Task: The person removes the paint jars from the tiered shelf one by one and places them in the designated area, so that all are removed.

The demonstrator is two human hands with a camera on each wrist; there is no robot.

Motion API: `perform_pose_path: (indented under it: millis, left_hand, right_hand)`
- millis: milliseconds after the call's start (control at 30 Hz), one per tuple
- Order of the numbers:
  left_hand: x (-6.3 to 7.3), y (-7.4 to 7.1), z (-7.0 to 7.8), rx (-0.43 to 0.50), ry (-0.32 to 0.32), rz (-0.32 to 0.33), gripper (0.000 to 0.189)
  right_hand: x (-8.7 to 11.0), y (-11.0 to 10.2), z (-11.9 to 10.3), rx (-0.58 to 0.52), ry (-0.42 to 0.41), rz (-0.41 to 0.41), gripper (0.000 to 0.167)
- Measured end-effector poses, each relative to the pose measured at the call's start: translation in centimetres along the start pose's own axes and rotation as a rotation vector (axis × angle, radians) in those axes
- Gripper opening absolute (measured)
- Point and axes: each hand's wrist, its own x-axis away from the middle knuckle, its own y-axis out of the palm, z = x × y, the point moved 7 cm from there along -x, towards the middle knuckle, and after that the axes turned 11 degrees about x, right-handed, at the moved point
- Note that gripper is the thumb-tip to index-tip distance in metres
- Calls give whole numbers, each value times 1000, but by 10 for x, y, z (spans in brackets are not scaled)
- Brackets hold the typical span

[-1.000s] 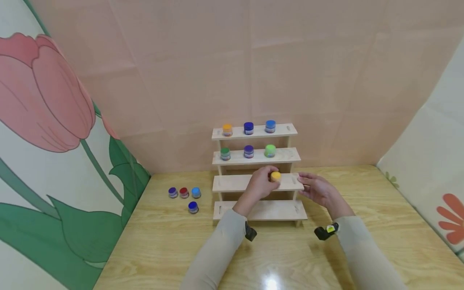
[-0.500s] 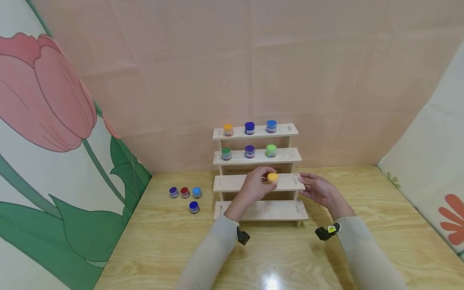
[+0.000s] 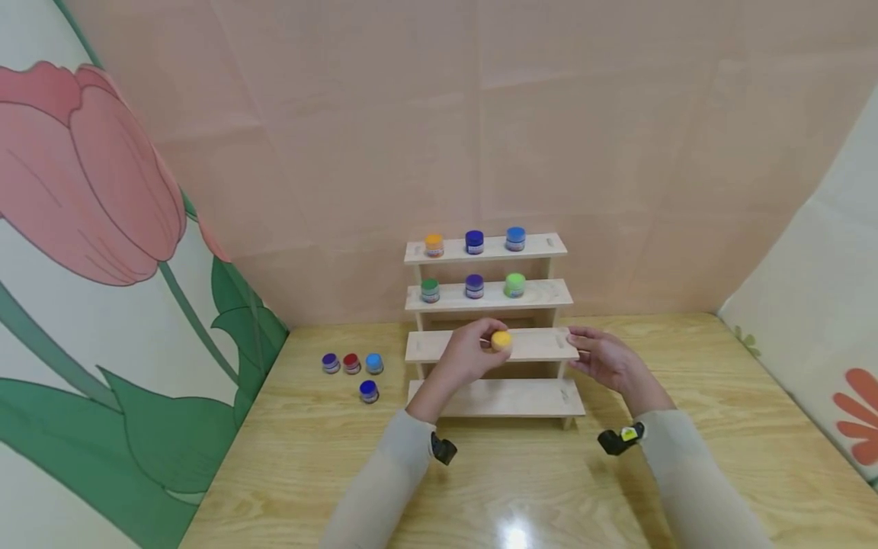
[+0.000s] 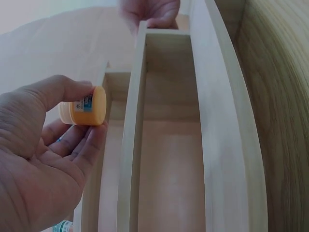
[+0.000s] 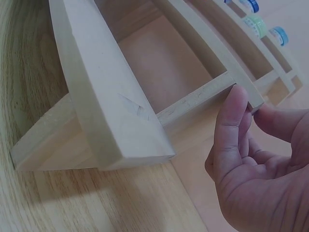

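Wood table (image 3: 274, 473), four unshelved jars (image 3: 368, 392) on it, six shelved jars (image 3: 474, 287) up on rack (image 3: 514, 399); left hand (image 3: 468, 352) pinches yellow jar (image 3: 501, 341), right hand (image 3: 607, 362) pinches shelf end (image 3: 557, 347)

Jar label (image 4: 84, 105) blurred, sleeves (image 3: 377, 484) cropped

Your wood-grain table (image 3: 521, 473) and its creased pinkish backdrop (image 3: 480, 137)
On your left you have a big pink tulip (image 3: 82, 179) with green leaves (image 3: 158, 435); on your right, a red flower (image 3: 862, 386) on a pale wall (image 3: 809, 290).
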Motion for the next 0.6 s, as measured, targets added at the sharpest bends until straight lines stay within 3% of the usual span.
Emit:
perform_pose_path:
  millis: [200,367,600]
  left_hand:
    - [7,-6,-3,-8,-19,-10,37]
    - [13,-15,-3,21,1,-13,35]
    - [19,-30,-4,60,31,9,34]
  right_hand:
    - [-1,-2,2,-10,4,6,48]
    - [-3,-2,4,-22,-9,4,36]
    - [-3,-2,3,-33,-16,-4,34]
